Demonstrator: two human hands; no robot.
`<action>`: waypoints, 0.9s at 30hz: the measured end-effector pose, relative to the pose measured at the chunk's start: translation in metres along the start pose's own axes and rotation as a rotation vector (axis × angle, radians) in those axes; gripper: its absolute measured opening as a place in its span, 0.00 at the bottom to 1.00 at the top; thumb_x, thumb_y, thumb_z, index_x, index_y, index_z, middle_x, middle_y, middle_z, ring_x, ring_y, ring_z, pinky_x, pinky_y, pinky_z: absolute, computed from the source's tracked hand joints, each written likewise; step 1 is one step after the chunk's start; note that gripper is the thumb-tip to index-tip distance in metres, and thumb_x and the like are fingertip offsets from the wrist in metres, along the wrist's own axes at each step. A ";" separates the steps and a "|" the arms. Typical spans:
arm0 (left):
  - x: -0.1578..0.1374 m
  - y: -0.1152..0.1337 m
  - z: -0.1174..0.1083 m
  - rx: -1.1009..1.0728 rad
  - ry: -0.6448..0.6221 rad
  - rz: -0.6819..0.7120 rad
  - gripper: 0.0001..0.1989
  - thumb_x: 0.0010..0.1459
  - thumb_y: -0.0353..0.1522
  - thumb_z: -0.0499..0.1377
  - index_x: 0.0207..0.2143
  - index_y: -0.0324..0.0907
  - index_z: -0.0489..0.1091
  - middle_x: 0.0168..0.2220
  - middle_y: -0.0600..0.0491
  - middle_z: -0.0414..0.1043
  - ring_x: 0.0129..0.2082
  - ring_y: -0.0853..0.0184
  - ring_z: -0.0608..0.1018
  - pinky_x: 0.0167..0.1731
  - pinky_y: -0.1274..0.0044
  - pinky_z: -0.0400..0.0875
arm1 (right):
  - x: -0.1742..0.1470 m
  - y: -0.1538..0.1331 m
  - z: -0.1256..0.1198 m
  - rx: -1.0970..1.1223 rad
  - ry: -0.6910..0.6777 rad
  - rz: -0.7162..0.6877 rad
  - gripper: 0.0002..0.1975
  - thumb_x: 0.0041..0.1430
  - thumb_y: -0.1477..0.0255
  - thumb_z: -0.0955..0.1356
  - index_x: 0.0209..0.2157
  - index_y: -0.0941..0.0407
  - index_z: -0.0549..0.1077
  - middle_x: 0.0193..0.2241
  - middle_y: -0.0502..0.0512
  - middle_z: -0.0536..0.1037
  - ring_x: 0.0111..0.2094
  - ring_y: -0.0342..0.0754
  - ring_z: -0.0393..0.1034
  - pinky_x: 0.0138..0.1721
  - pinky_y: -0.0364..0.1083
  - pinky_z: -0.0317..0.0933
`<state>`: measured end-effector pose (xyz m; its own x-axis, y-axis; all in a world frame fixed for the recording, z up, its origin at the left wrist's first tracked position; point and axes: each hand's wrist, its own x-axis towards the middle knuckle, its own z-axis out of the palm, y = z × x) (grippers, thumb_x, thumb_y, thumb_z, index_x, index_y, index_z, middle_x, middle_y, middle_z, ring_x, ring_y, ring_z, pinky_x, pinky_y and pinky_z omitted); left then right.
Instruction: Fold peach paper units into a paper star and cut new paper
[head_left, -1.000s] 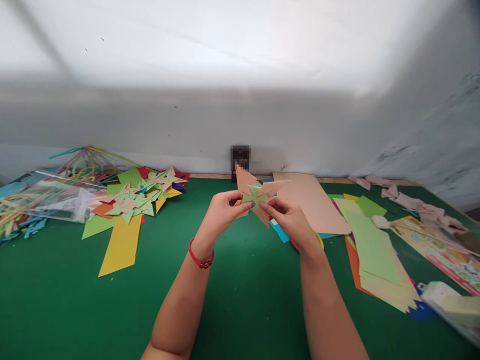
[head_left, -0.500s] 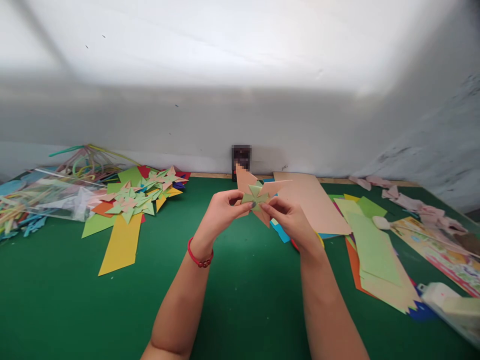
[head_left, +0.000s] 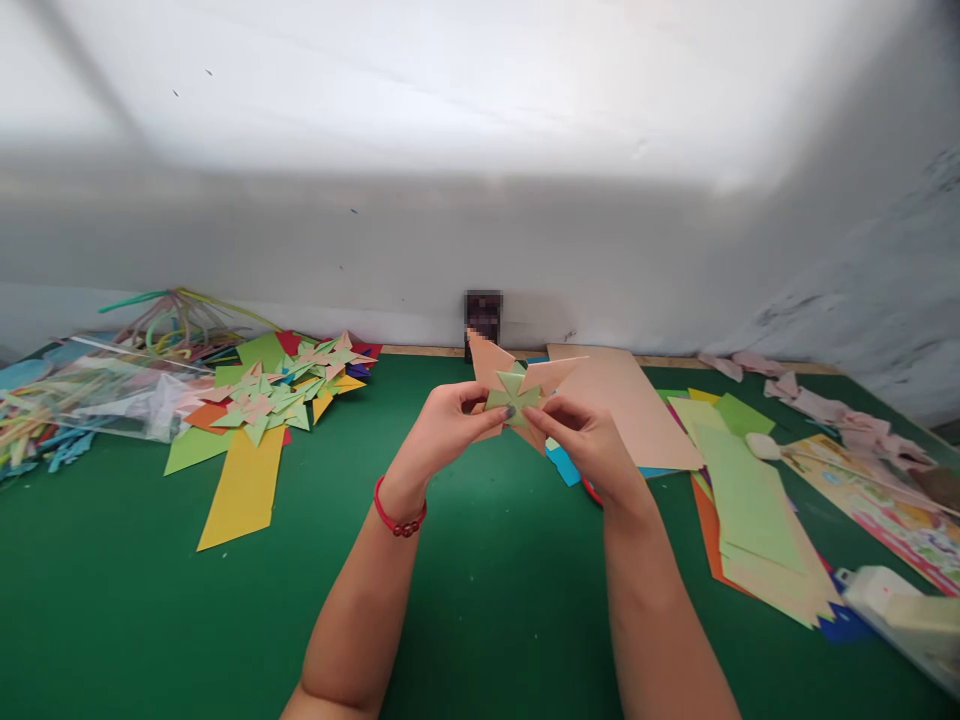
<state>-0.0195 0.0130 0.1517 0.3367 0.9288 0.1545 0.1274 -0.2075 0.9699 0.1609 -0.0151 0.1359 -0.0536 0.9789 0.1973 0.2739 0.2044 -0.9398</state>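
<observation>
Held up above the green table is a folded paper star, with a pale green centre and peach points. My left hand, a red beaded bracelet at its wrist, pinches the star's left side, thumb on the green centre. On the other side my right hand grips the lower right of the star between thumb and fingers. Parts of the lower points are hidden behind the fingers. Under and behind my right hand lie a peach paper sheet, some blue paper and a red curved edge, mostly covered.
Finished paper stars lie on coloured sheets at the left, near a yellow strip and a clear bag. Green paper strips are stacked at the right, beside a white device. A wall rises behind the green table.
The star has turned slightly in my fingers, its right point shifting a little rightward. My right hand has moved slightly to the right; both hands keep their grip.
</observation>
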 end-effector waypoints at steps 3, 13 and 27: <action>0.000 0.001 0.001 -0.001 -0.027 0.016 0.12 0.49 0.39 0.62 0.24 0.39 0.71 0.23 0.54 0.66 0.25 0.69 0.67 0.22 0.78 0.59 | -0.001 0.000 -0.001 -0.004 0.016 -0.004 0.15 0.54 0.58 0.67 0.23 0.55 0.70 0.20 0.48 0.69 0.25 0.43 0.61 0.26 0.43 0.56; 0.001 0.000 -0.001 0.044 -0.021 -0.019 0.14 0.48 0.40 0.63 0.23 0.38 0.70 0.24 0.53 0.67 0.26 0.68 0.68 0.23 0.78 0.59 | -0.001 -0.003 0.002 -0.001 0.005 -0.006 0.15 0.52 0.58 0.68 0.22 0.55 0.71 0.21 0.49 0.70 0.24 0.43 0.62 0.24 0.42 0.56; 0.002 -0.005 0.001 -0.047 -0.001 -0.005 0.14 0.48 0.39 0.63 0.31 0.37 0.74 0.25 0.53 0.67 0.24 0.72 0.65 0.21 0.80 0.56 | 0.000 -0.004 0.003 0.047 0.003 0.015 0.14 0.53 0.59 0.68 0.25 0.55 0.68 0.21 0.48 0.68 0.24 0.42 0.61 0.23 0.41 0.54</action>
<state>-0.0187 0.0156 0.1471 0.3375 0.9294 0.1495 0.0854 -0.1884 0.9784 0.1569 -0.0163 0.1389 -0.0473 0.9818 0.1838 0.2293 0.1898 -0.9547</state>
